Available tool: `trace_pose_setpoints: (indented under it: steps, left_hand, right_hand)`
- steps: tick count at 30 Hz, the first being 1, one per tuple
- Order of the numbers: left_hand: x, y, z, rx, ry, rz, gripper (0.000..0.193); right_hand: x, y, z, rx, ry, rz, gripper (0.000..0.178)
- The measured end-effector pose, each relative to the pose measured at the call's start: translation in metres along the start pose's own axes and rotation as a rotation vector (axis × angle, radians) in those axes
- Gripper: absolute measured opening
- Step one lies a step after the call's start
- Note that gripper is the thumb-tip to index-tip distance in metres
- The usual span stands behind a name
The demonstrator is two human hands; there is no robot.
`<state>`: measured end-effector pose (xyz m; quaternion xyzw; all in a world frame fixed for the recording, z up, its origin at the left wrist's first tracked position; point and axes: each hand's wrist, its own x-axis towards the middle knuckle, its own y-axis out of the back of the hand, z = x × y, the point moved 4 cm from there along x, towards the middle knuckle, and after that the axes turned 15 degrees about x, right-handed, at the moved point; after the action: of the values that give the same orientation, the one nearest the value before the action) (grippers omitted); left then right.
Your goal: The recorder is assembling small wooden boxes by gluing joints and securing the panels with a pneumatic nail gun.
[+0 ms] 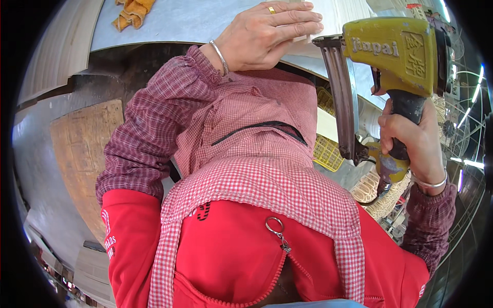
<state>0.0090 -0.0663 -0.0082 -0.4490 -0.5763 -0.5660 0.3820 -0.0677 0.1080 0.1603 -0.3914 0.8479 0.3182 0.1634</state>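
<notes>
My right hand (418,136) is wrapped round the black grip of a yellow-green nail gun (382,54). Its long dark magazine runs down toward me, and its nose sits over a pale wooden panel (336,15) at the table's near edge. Close to that nose, my left hand (262,38) lies with fingers stretched out along the panel's edge. A small strip of wood seems to stand under its fingertips, but the fingers partly hide it. Whether the nose touches the wood, I cannot tell.
An orange cloth (133,13) lies on the light blue-grey tabletop (179,23). Wood-grain boards (59,49) stand at the far left, above a brown sheet (87,154). Below the table on the right are a yellow plastic crate (328,153) and a coiled cream-coloured bundle (387,203).
</notes>
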Motion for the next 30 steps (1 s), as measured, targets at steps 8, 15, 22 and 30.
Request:
trace_pose_setpoints:
  steps: [8, 15, 22, 30]
  left_hand:
    - [-0.023, -0.037, 0.007, 0.011, 0.202, 0.040, 0.045]
    - [-0.004, -0.011, 0.012, 0.069, 0.376, -0.241, 0.040]
    - [-0.004, 0.000, 0.009, 0.110, 0.281, -0.165, 0.034]
    - [0.020, 0.030, 0.013, 0.077, 0.155, -0.466, 0.036]
  right_hand:
    - [-0.006, 0.010, 0.000, 0.112, 0.072, -0.006, 0.019]
    - [-0.002, 0.053, 0.048, 0.298, 0.084, 0.122, 0.016]
    - [0.006, 0.102, 0.112, 0.394, 0.058, 0.269, 0.013]
    - [0.032, 0.176, 0.180, 0.398, 0.167, 0.370, 0.015]
